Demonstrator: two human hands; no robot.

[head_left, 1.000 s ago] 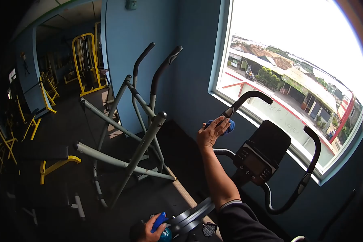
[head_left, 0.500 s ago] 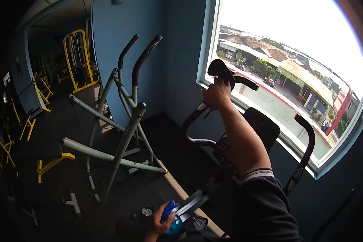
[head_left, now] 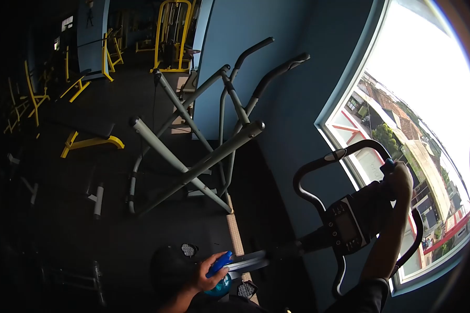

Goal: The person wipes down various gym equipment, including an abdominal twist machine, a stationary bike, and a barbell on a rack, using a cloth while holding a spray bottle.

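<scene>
My left hand (head_left: 210,275) is wrapped round a spray bottle (head_left: 220,284) with a blue head and a clear blue body, low in the middle of the view. My right hand (head_left: 400,180) reaches out to the far side of an exercise machine. Its fingers are closed on what looks like a dark cloth (head_left: 387,166), against the black handlebar (head_left: 368,144); the fingertips are partly hidden. Just left of that arm is the machine's console (head_left: 345,225), with a small grey screen and round buttons.
A grey-framed exercise machine (head_left: 193,177) with crossing bars stands to the left. Farther back are a black bench (head_left: 91,130) on yellow legs and a yellow weight frame (head_left: 185,52). At right is a window (head_left: 344,101); textured foot pedals (head_left: 247,289) lie near the bottle.
My right hand has moved from the handlebar's left part over to the right, beyond the console. The view has turned left and downward. My left hand still holds the spray bottle.
</scene>
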